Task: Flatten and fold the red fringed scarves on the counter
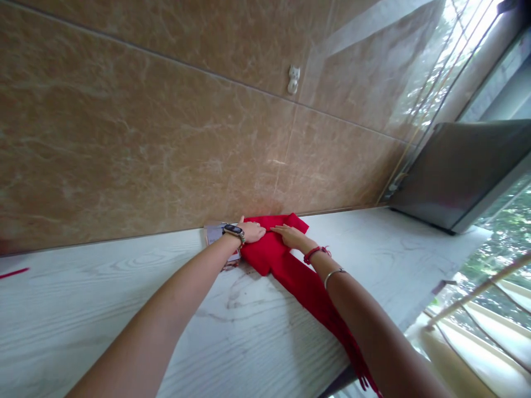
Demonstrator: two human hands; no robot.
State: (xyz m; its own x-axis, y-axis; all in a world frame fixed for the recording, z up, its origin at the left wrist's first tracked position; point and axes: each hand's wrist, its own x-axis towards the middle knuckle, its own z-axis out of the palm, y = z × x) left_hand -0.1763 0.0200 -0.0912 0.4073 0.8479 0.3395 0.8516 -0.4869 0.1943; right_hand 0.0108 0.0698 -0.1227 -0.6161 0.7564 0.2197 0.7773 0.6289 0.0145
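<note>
- Two bare hands press a red scarf (269,251) flat at the far edge of a pale, wood-grained worktop (103,309), where it meets a tan tiled wall (145,138)
- The left hand (252,231), a dark watch (233,229) on its wrist, lies palm down on the folded end of the scarf with fingers stretched out and together; it grips nothing, and its weight appears to pin the layers in place
- The right hand (290,236) rests just beside it, likewise flat and fully opened, fingertips pointing toward the left hand; a red bracelet (316,252) and a silver bangle (334,272) ring the wrist
- The scarf's folded part sits tight against the wall, likely so the wall serves as a stop; the loose length trails under the right forearm to the near edge of the worktop, where its fringe hangs over
- A small pale box (215,232) lies at the far edge, just beside the scarf on the left and partly hidden by the left wrist; what it is cannot be told
- A thin red strip (14,272) lies well apart, near the worktop's left edge
- A small white hook (293,79) is fixed high on the wall, and a dark panel (460,171) stands by the window (498,232) past the worktop's right edge
</note>
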